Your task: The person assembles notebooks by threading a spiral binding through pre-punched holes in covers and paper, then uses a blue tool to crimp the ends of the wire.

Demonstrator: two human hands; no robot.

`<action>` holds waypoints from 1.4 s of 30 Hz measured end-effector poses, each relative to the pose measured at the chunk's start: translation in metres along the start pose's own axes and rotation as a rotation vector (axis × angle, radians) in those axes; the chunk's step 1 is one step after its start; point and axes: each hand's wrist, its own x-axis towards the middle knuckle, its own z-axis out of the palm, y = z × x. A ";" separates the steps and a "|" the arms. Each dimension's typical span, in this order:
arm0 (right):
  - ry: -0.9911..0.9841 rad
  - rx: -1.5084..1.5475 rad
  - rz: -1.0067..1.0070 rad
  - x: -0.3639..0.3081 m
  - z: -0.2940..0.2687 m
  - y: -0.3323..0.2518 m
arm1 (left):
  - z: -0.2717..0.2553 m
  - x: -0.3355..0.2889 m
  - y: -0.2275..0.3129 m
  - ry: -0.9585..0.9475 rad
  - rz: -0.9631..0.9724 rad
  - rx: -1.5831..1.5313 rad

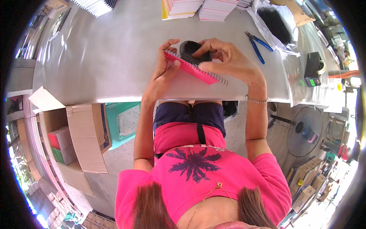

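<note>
Above the table's near edge, my left hand (164, 65) is closed on the left end of a small pink spiral notebook (200, 75), thumb on the near side. The notebook is tilted, its binding edge up. A dark wire coil (222, 79) runs along that edge and sticks out past the right end. My right hand (228, 61) is closed, its fingers curled on a black rounded object (187, 49) against the binding edge. Its exact kind is unclear. The right thumb, slightly blurred, lies close to the coil.
Blue-handled cutting pliers (256, 45) lie right of my hands. Beyond them are black coils (275, 24) in white plastic and a black tape dispenser (313, 68). Notebook stacks (183, 8) line the far edge. An open carton (89, 133), green stool (121, 126) and fan (304, 131) stand below.
</note>
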 end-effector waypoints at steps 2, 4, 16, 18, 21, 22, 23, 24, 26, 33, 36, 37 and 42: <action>0.045 -0.058 0.020 0.005 0.001 0.006 | 0.004 -0.001 -0.002 -0.002 0.020 -0.036; 0.062 -0.119 -0.128 0.006 0.006 0.019 | 0.006 0.004 -0.002 -0.009 0.061 -0.057; 0.912 -1.072 0.016 -0.019 -0.063 0.073 | 0.036 -0.001 0.001 0.236 0.102 0.055; 0.968 -1.185 0.248 -0.040 -0.080 0.090 | 0.038 -0.003 0.005 0.252 0.109 0.075; 0.898 -1.094 0.364 -0.063 -0.089 0.100 | 0.034 -0.004 0.002 0.252 0.084 -0.024; 0.888 -1.067 0.296 -0.067 -0.090 0.101 | 0.034 -0.005 0.002 0.267 0.083 -0.033; 0.877 -1.040 0.228 -0.071 -0.091 0.103 | 0.036 -0.004 0.003 0.282 0.083 -0.043; 0.863 -1.048 0.189 -0.074 -0.094 0.106 | 0.037 -0.003 0.004 0.293 0.084 -0.054; 0.835 -1.063 0.112 -0.079 -0.098 0.112 | 0.036 -0.002 0.001 0.320 0.092 0.026; 0.995 -1.017 -0.010 -0.077 -0.082 0.110 | 0.034 0.002 0.012 0.320 0.081 0.115; 1.081 -0.247 -0.108 -0.070 -0.057 0.082 | 0.030 -0.001 0.009 0.355 0.149 0.234; 1.041 0.157 -0.169 -0.070 -0.043 0.068 | 0.029 -0.003 0.008 0.354 0.126 0.222; 0.783 0.505 -0.340 -0.078 0.019 0.032 | 0.034 -0.006 0.021 0.350 0.029 0.160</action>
